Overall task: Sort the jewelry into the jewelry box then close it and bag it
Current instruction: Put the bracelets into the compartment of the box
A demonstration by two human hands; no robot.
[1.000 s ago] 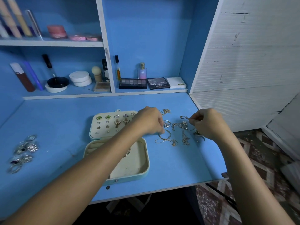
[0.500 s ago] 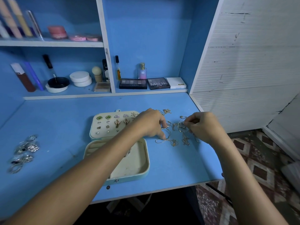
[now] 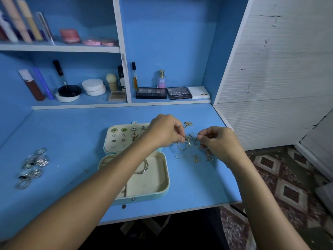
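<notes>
A person's left hand (image 3: 164, 130) and right hand (image 3: 219, 141) meet just right of an open jewelry box (image 3: 137, 163) on a blue desk (image 3: 72, 134), each pinching with curled fingers a tangle of gold hoops and chain (image 3: 189, 141) held between them. More gold necklaces (image 3: 193, 157) lie on the desk right of the box's tray, and one small gold piece (image 3: 188, 123) sits right of the box's lid. Earrings (image 3: 124, 135) are pinned in rows inside the lid, while a bangle (image 3: 142, 167) rests in the tray, partly hidden by the left forearm. Well to the left of the box lies a cluster of silver rings (image 3: 31, 166). Behind the box, shelves hold makeup palettes (image 3: 163, 92) and a perfume bottle (image 3: 161, 79).
</notes>
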